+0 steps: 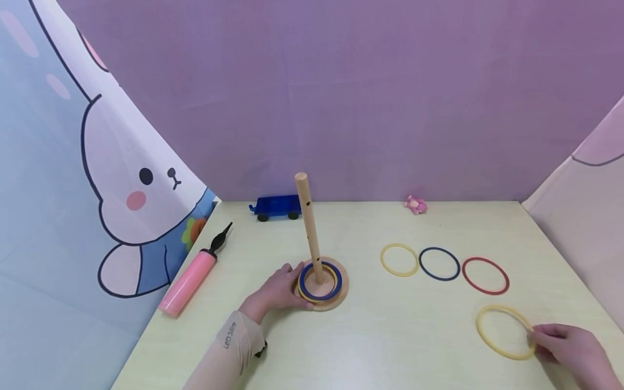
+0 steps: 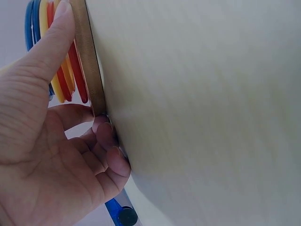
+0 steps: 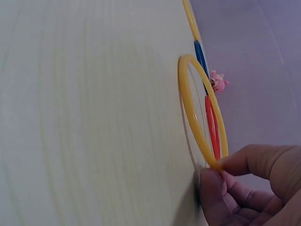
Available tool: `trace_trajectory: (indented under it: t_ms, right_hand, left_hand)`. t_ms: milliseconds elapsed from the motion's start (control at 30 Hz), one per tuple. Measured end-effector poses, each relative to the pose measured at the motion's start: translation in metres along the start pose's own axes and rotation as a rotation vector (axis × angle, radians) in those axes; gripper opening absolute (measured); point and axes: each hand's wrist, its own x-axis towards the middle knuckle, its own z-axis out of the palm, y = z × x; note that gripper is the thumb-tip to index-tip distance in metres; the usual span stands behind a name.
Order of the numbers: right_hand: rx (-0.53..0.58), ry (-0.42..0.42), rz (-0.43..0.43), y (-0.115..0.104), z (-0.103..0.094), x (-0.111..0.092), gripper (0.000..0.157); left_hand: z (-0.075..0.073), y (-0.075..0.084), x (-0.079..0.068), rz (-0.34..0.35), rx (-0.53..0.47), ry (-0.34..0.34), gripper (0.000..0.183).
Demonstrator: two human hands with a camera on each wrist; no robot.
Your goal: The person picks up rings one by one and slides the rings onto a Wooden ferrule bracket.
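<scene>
In the head view my left hand [image 1: 280,290] grips the round base [image 1: 345,284] of a wooden ring-toss stand, whose pole [image 1: 310,225] rises upright with a slight lean. Several blue, yellow and red rings lie stacked around the pole; the left wrist view shows their edges, including a red ring [image 2: 79,77], with my thumb [image 2: 54,42] against the base's rim. At the right, my right hand [image 1: 575,346] pinches a yellow ring [image 3: 188,106] between thumb and fingers, holding it tilted just above the table. Its far side is raised, in the right wrist view.
A yellow ring [image 1: 382,261], a blue ring [image 1: 437,249] and a red ring [image 1: 489,293] lie flat in a row right of the stand. Behind are a blue toy wagon [image 1: 278,206] and a small pink toy [image 1: 416,205]. A pink hand pump [image 1: 188,281] lies left.
</scene>
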Motion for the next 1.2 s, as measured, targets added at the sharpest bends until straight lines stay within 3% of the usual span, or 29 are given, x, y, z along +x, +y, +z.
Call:
trace_trajectory:
  t_ms: [133,267,467,733,900,1200]
  right_hand:
    - [0.192,-0.032,-0.029,-0.002,0.004,-0.001,0.026]
    - [0.293,-0.05,-0.057,-0.005,0.008,-0.001,0.01]
    - [0.411,-0.11,-0.103,-0.022,0.014,-0.002,0.013]
    - [0.613,-0.201,-0.2,-0.049,0.029,-0.003,0.031]
    - [0.644,-0.261,-0.251,-0.066,0.038,-0.001,0.032]
    - [0.542,-0.293,-0.274,-0.098,0.048,0.001,0.015]
  left_hand:
    - [0.0,0.001,0.0,-0.01,-0.002,-0.005,0.115]
    - [-0.001,0.002,-0.001,-0.012,0.006,-0.008,0.114]
    - [-0.001,0.002,0.0,-0.006,0.027,-0.003,0.115]
    - [-0.001,0.002,0.002,-0.008,0.041,0.001,0.115]
    - [-0.002,0.003,0.002,-0.009,0.041,0.002,0.115]
    - [-0.001,0.002,0.002,-0.001,0.044,0.001,0.115]
